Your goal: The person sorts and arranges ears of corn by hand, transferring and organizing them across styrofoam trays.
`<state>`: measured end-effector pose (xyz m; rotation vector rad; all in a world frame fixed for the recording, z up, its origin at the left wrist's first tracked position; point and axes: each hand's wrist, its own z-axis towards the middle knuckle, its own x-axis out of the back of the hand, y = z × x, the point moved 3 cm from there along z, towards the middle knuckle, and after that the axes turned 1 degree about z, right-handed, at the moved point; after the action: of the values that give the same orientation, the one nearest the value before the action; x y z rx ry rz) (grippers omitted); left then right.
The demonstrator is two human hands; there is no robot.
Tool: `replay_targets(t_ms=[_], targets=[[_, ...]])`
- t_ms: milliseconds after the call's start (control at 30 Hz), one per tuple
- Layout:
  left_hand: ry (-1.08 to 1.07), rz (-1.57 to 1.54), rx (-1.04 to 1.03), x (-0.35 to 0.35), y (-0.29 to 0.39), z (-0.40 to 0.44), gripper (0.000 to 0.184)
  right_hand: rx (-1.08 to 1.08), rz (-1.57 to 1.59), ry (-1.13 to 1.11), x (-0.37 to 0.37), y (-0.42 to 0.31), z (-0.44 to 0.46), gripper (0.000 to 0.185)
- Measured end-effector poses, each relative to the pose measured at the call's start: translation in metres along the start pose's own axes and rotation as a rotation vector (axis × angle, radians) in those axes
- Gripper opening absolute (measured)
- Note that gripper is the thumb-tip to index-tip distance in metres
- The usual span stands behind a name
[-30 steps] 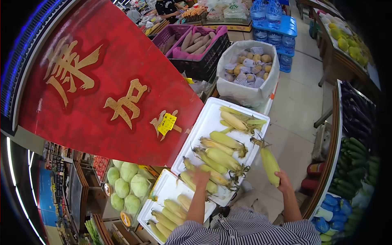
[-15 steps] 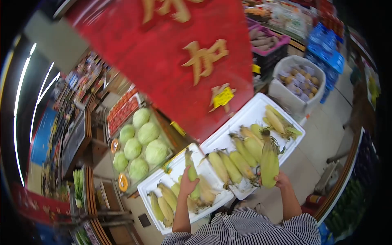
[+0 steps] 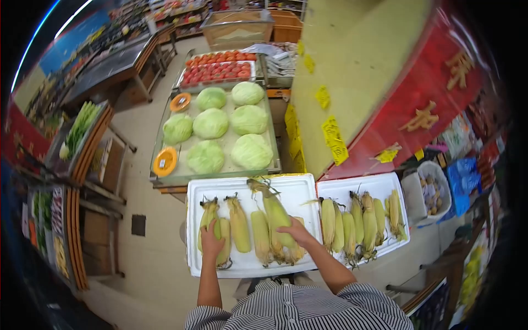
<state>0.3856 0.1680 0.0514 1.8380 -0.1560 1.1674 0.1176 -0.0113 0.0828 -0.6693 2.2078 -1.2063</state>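
Two white foam trays hold corn ears in husks. In the left tray (image 3: 300, 190), my left hand (image 3: 212, 240) lies around an ear of corn (image 3: 209, 210) at the tray's left side. My right hand (image 3: 297, 231) grips the lower end of another ear (image 3: 273, 212), which is tilted over the ears beside it, its dark silk end pointing away from me. Between my hands lie a yellowish ear (image 3: 238, 225) and a greener one (image 3: 260, 234). Several ears stand side by side in the right tray (image 3: 385, 181), with no hand at them.
Beyond the left tray, cabbages (image 3: 210, 123) and red tomatoes (image 3: 217, 73) sit on a stand. A pillar with a red panel (image 3: 407, 93) rises behind the right tray. At the right is a white-lined bin of wrapped produce (image 3: 432, 192). Shelves of greens (image 3: 82, 129) stand at left.
The view has swung left. My right hand has carried its ear from beside the right tray to above the left one. My left hand has left the ear it held and is now at the tray's left side.
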Motion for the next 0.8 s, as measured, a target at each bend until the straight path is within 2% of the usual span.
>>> replay_targets(t_ms=[200,333,433,533,633,733,800], targets=[[0.041,0.036,-0.010,-0.003,-0.001,-0.004,0.075,-0.129,-0.075,0.018,-0.082,0.034,0.061,0.049],[0.099,0.089,-0.072,-0.012,0.006,-0.007,0.069,-0.142,-0.159,0.120,-0.100,0.064,0.080,0.048],[0.092,0.090,-0.068,-0.015,0.008,-0.005,0.068,-0.095,-0.233,0.187,-0.103,0.065,0.078,0.057],[0.016,0.062,-0.024,-0.022,0.012,-0.006,0.067,-0.078,-0.662,0.350,-0.105,0.055,0.067,0.071],[-0.013,0.092,-0.042,-0.027,0.018,-0.005,0.066,0.137,-0.693,0.303,-0.101,0.058,0.067,0.083],[-0.053,0.104,-0.080,-0.033,0.028,-0.007,0.065,0.093,-0.880,0.381,-0.103,0.064,0.063,0.088],[-0.078,0.087,-0.095,-0.035,0.030,-0.007,0.065,0.082,-0.880,0.372,-0.108,0.063,0.059,0.091]])
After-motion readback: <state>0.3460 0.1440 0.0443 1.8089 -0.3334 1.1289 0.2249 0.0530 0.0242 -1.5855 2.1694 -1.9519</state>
